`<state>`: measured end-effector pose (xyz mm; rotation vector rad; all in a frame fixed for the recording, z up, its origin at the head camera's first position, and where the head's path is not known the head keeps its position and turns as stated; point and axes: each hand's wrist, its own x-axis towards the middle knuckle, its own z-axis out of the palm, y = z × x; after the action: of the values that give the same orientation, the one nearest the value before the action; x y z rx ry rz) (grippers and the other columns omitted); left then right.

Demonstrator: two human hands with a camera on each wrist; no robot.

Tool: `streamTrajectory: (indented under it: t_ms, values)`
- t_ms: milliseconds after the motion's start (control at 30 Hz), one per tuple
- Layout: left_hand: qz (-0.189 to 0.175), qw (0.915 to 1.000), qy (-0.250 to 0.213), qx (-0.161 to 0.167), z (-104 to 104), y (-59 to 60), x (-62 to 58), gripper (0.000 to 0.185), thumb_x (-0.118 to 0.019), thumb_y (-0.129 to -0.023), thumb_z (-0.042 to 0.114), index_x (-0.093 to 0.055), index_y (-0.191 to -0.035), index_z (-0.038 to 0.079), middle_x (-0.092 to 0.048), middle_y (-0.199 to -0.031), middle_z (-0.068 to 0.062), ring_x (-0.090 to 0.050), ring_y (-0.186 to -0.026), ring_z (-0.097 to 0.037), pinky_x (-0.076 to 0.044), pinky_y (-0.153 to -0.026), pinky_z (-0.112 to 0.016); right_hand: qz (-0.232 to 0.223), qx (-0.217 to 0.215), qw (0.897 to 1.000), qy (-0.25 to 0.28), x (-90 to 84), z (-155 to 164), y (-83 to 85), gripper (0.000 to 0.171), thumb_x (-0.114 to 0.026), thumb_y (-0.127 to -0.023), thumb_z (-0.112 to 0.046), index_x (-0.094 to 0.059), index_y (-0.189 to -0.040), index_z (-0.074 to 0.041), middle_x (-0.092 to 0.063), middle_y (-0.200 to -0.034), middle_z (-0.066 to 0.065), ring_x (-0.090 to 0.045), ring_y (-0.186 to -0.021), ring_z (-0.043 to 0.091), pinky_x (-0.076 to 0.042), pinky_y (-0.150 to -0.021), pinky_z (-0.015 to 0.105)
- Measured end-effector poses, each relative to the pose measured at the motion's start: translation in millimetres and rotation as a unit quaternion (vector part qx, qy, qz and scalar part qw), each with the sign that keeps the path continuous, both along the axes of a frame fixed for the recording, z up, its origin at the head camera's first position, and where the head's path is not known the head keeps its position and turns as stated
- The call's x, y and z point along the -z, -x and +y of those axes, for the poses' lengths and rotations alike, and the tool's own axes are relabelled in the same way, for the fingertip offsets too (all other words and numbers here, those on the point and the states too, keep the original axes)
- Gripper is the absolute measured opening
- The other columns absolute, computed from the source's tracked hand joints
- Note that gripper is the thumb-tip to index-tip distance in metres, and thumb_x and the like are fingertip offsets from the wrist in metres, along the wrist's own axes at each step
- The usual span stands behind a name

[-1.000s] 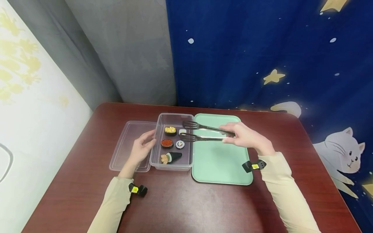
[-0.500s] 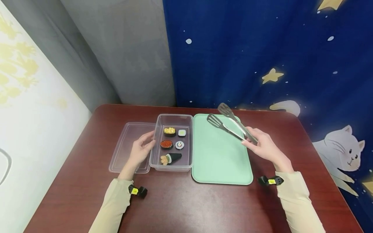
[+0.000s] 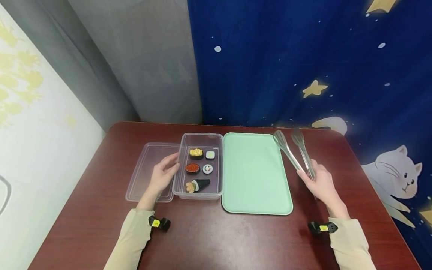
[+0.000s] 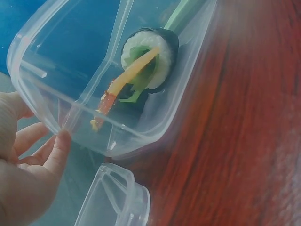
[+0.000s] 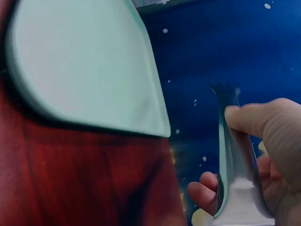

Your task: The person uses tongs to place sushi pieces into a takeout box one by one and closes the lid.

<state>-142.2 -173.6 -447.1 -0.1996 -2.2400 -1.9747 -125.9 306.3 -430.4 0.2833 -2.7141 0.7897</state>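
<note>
Metal kitchen tongs (image 3: 294,152) with slotted tips lie in the right hand (image 3: 320,183), fingers curled round the handle end, tips apart and pointing to 12 o'clock over the dark red wooden worktop (image 3: 216,240), just at 3 o'clock of the mint-green rectangular tray (image 3: 254,176). The left hand (image 3: 162,174), fingers relaxed, touches the clear plastic box (image 3: 180,180) of toy sushi; its clear lid (image 3: 143,176) lies at the box's 9 o'clock.

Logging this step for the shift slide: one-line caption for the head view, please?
Right hand holds tongs beside the green tray; left hand touches the clear sushi container.
</note>
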Motion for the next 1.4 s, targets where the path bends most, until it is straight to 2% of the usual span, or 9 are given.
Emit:
streamTrajectory:
  t_ms: [133,300,533,733,800,967,1100,1233,1400]
  values:
    - [-0.001,1.0,-0.003,0.003,0,0.1,-0.1,0.04,-0.054,-0.085,-0.015,-0.046,-0.124,-0.02,-0.045,-0.128,-0.035,-0.05,-0.108,-0.031,-0.048,-0.087,-0.012,-0.037,0.051,0.998,0.008,5.4,4,-4.7,0.05,-0.063,-0.088,-0.021,-0.046,-0.119,0.016,-0.052,-0.088,0.032,-0.05,-0.084,0.046,-0.044,-0.071,0.059]
    - [-0.005,1.0,-0.001,0.003,0,-0.3,-0.9,0.04,-0.054,-0.086,-0.015,-0.046,-0.125,-0.019,-0.045,-0.128,-0.035,-0.049,-0.109,-0.036,-0.048,-0.086,-0.012,-0.059,0.11,0.992,0.006,14.9,4,-4.6,0.039,-0.062,-0.088,-0.021,-0.045,-0.098,0.012,-0.047,-0.074,0.025,-0.048,-0.079,0.047,-0.043,-0.067,0.058]
    - [-0.004,1.0,-0.003,0.003,0,-1.0,-1.0,0.04,-0.054,-0.086,-0.015,-0.046,-0.124,-0.019,-0.046,-0.127,-0.035,-0.051,-0.107,-0.027,-0.048,-0.086,-0.011,-0.139,0.161,0.977,0.0,24.2,-1,-3.2,0.065,-0.055,-0.092,-0.027,-0.031,-0.122,0.026,-0.04,-0.098,0.042,-0.048,-0.081,0.054,-0.047,-0.072,0.061]
    - [0.003,1.0,0.002,0.007,0,-0.8,0.1,0.04,-0.054,-0.086,-0.015,-0.046,-0.124,-0.02,-0.045,-0.127,-0.036,-0.051,-0.106,-0.024,-0.049,-0.085,-0.011,-0.18,0.172,0.968,-0.004,31.0,-4,0.9,0.069,-0.054,-0.093,-0.029,-0.026,-0.125,0.025,-0.036,-0.104,0.041,-0.047,-0.087,0.057,-0.044,-0.076,0.063]
    - [0.005,1.0,0.001,0.008,0,-0.9,0.4,0.04,-0.054,-0.085,-0.016,-0.046,-0.124,-0.019,-0.045,-0.126,-0.036,-0.052,-0.105,-0.022,-0.049,-0.084,-0.012,-0.187,0.174,0.967,-0.007,31.5,-5,2.1,0.069,-0.054,-0.093,-0.03,-0.027,-0.123,0.025,-0.036,-0.103,0.04,-0.049,-0.082,0.055,-0.045,-0.073,0.061]
    - [0.012,0.9999,-0.007,0.007,0,-1.1,1.2,0.039,-0.054,-0.085,-0.016,-0.047,-0.123,-0.02,-0.046,-0.126,-0.036,-0.053,-0.102,-0.016,-0.05,-0.084,-0.012,-0.191,0.174,0.965,-0.036,31.9,-7,5.6,0.072,-0.057,-0.09,-0.035,-0.031,-0.117,0.026,-0.04,-0.095,0.038,-0.052,-0.077,0.052,-0.047,-0.069,0.059]
    - [0.015,0.9999,0.001,0.006,0,-1.0,1.0,0.039,-0.055,-0.085,-0.015,-0.047,-0.123,-0.02,-0.046,-0.126,-0.036,-0.053,-0.1,-0.01,-0.049,-0.083,-0.011,-0.185,0.186,0.963,-0.065,32.9,-9,7.7,0.072,-0.061,-0.086,-0.037,-0.035,-0.112,0.025,-0.044,-0.09,0.038,-0.052,-0.081,0.054,-0.048,-0.066,0.06]
    - [0.015,0.9998,0.008,0.003,0,-1.1,0.2,0.039,-0.055,-0.085,-0.015,-0.048,-0.122,-0.02,-0.046,-0.126,-0.036,-0.053,-0.101,-0.011,-0.049,-0.084,-0.011,-0.187,0.2,0.958,-0.085,33.8,-11,8.0,0.072,-0.061,-0.085,-0.04,-0.036,-0.108,0.023,-0.044,-0.087,0.037,-0.051,-0.081,0.055,-0.05,-0.06,0.06]
    - [0.015,0.9998,0.009,0.001,0,-1.3,0.1,0.038,-0.055,-0.085,-0.015,-0.047,-0.122,-0.021,-0.046,-0.125,-0.037,-0.053,-0.102,-0.016,-0.049,-0.084,-0.011,-0.191,0.195,0.956,-0.105,35.6,-12,5.6,0.091,-0.057,-0.086,-0.051,-0.027,-0.125,0.025,-0.04,-0.102,0.042,-0.044,-0.092,0.058,-0.048,-0.06,0.064]
